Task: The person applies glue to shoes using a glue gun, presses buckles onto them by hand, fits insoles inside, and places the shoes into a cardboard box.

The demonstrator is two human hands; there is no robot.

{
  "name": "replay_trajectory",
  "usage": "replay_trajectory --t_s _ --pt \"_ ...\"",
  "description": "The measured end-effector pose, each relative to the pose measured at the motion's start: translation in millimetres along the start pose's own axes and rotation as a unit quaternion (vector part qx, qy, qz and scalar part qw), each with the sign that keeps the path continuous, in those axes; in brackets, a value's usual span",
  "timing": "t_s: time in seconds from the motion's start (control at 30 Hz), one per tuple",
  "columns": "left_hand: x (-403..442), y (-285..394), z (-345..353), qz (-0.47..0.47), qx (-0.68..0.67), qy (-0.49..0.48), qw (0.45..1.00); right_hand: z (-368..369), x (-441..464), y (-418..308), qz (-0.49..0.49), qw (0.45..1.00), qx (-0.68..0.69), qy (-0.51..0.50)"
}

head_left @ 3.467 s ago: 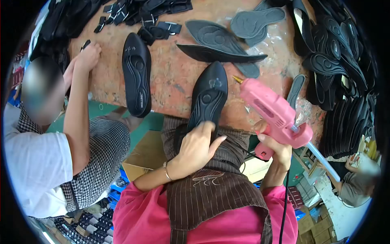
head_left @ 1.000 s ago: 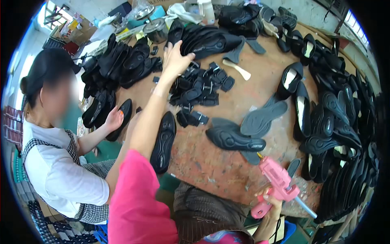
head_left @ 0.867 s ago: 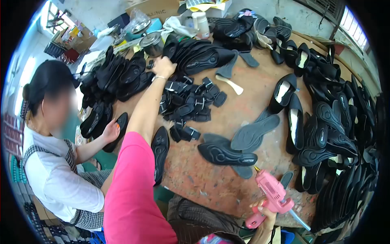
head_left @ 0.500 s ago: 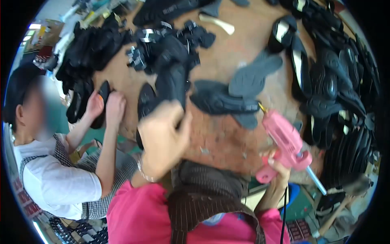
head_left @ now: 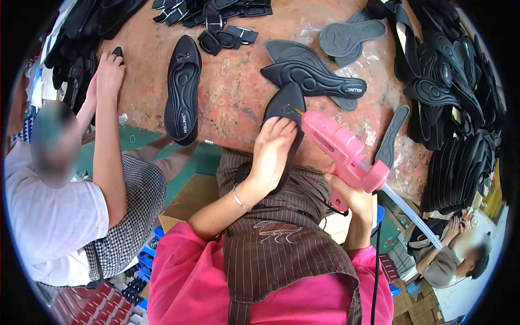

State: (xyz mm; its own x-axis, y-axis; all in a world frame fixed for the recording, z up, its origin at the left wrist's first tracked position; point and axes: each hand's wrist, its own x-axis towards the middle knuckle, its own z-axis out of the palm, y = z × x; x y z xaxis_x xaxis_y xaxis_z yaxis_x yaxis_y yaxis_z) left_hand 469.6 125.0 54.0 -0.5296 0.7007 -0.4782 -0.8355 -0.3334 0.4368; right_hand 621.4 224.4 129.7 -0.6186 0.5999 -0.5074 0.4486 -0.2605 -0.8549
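Observation:
My left hand has its fingers inside the opening of a black pointed shoe, which lies over the table's front edge with its toe on the tabletop. A pink glue gun is gripped in my right hand; its brass nozzle is at the shoe's toe, and a clear glue stick sticks out of its back. To the left lies another black shoe with a bow on its toe. Behind the held shoe a black insole rests over grey insoles.
Black straps with buckles lie at the table's back. Shoes and insoles are piled at the right. A small grey insole lies near the gun. One co-worker is at the left, another person at the far right.
My left hand has come down and back from the far part of the table with a black shoe. The glue gun has moved left, its nozzle now at the toe. The view has tilted down.

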Motion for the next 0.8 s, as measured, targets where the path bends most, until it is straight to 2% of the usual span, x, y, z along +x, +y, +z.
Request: replay_trajectory --t_s 0.03,0.13,0.23,0.33,0.53,0.8 --pt "9.5 -2.6 -1.0 0.009 -0.072 -0.063 0.995 1.3 -0.6 2.5 0.002 1.0 -0.003 0.005" --pt "13.9 -6.5 5.0 -0.002 -0.09 0.0 0.996 4.3 -0.3 6.8 0.005 0.999 -0.042 0.01" --pt "13.9 -10.0 -3.2 0.004 -0.101 -0.028 0.994 6.8 3.4 0.3 0.045 0.997 -0.068 0.008" --pt "11.7 -8.9 1.6 0.009 -0.099 -0.01 0.995 9.4 8.3 2.6 0.034 0.995 -0.096 0.007" --pt "13.6 -12.9 -6.9 0.011 -0.093 -0.037 0.995 9.0 10.7 6.2 0.042 0.991 -0.125 -0.001" --pt "11.7 -7.8 6.7 0.006 -0.088 0.006 0.996 5.1 7.4 6.1 0.053 0.99 -0.127 0.025"
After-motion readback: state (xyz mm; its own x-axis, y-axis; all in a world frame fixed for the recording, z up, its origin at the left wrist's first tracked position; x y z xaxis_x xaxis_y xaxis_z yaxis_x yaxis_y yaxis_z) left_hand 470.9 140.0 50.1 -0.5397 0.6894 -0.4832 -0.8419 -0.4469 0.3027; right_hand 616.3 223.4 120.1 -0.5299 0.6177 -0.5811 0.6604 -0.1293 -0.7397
